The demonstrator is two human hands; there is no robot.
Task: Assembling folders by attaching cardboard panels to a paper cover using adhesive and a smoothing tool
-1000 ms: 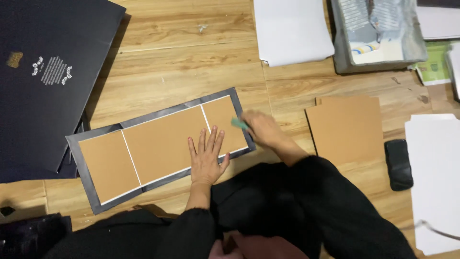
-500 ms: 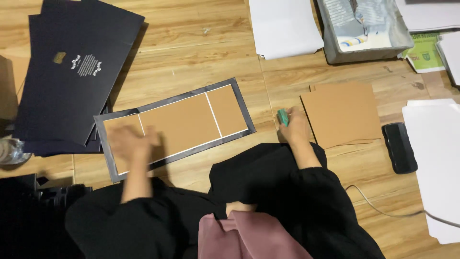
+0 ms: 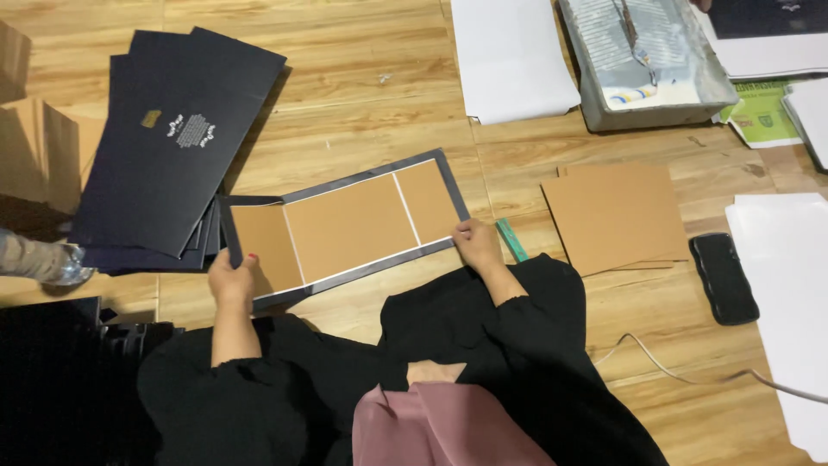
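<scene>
A long dark-bordered sheet with three brown cardboard panels glued on it (image 3: 349, 226) lies on the wooden floor in front of me. My left hand (image 3: 231, 278) grips its near left corner, thumb on top. My right hand (image 3: 475, 242) holds its near right edge, fingers curled over the border. A green flat tool (image 3: 511, 240) lies on the floor just right of my right hand, not held.
A stack of dark printed sheets (image 3: 168, 142) lies at left. Brown cardboard pieces (image 3: 614, 216) and a black phone (image 3: 723, 276) sit at right. White paper (image 3: 509, 56), a grey tray with a roller (image 3: 642, 60), and a cable (image 3: 690, 371) surround me.
Both hands moved from pressing on the panels to gripping the sheet's near corners. The right hand let go of the green tool, which now lies on the floor.
</scene>
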